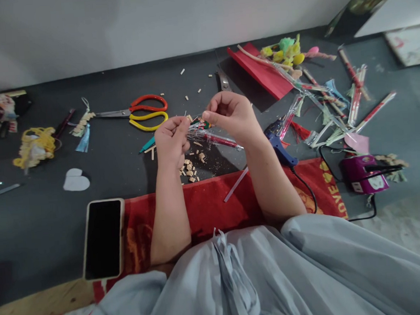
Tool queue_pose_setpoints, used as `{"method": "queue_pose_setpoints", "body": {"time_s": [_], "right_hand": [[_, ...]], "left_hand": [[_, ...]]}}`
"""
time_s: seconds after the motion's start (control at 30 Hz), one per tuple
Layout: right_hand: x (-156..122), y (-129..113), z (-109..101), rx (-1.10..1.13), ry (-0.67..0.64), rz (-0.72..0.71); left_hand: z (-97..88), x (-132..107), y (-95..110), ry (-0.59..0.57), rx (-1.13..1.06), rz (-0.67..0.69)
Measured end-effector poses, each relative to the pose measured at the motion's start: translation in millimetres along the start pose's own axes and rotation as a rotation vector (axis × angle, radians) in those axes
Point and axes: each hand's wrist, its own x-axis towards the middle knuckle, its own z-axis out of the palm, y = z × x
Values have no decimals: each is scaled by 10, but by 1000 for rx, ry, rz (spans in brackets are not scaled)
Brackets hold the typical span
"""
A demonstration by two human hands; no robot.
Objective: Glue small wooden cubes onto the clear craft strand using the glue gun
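Wood bits point(190, 173), centre, seem unused; tasselled charm point(83, 125), upper left, looks finished. Left hand point(173, 140) and right hand point(231, 115) pinched, contents unclear.

Single head-worn camera: positioned above the near side of the worktop point(120, 159), facing forward and steeply down. Coverage extends from the wearer's clothing point(275, 268), nearest the lens, past the left hand point(172, 138) and right hand point(232, 113) at mid-range, to the far edge, below the wall point(150, 27)
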Motion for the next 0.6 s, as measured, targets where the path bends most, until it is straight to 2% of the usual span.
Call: {"method": "queue_pose_setpoints", "body": {"time_s": [0.2, 0.3, 0.6], "right_hand": [[-2, -12, -7, -13, 91, 6], [-13, -52, -37, -35, 95, -14], [-80, -235, 45, -108, 30, -68]], "left_hand": [[-43, -58, 115, -139, -173, -176], [-73, -70, 166, -163, -218, -252], [-94, -73, 146, -228, -245, -304]]}}
